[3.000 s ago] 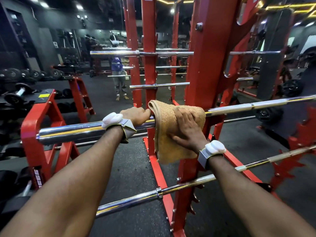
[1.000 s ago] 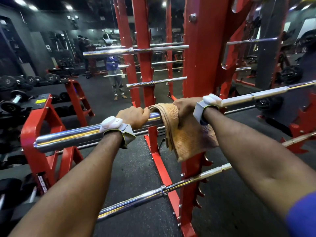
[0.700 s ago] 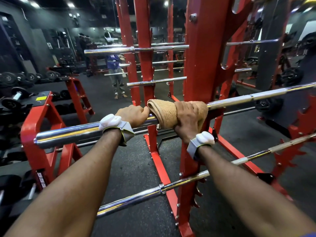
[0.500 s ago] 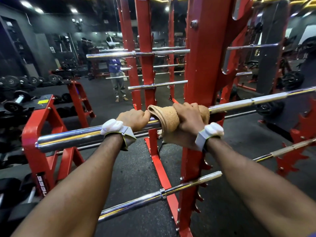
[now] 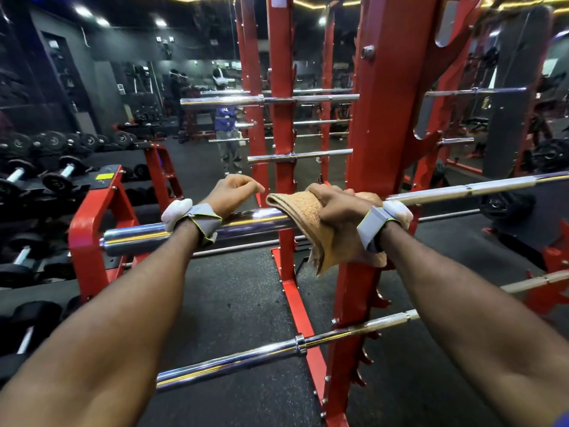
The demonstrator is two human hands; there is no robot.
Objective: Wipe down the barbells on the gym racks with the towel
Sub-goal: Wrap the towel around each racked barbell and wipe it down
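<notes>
A chrome barbell lies across the red rack at chest height. A tan towel is folded over the bar beside the rack's upright. My right hand presses down on the towel and grips it against the bar. My left hand hovers just above the bar's thick sleeve, fingers curled loosely with nothing in them. A second barbell rests lower on the same rack.
More barbells hang on red uprights behind, doubled in a mirror. A dumbbell rack stands at the left. A person shows in the mirror. Black rubber floor lies below.
My left hand has let go of the bar and lifted off it. My right hand still holds the towel on the bar, which now hangs lower beneath my wrist.
</notes>
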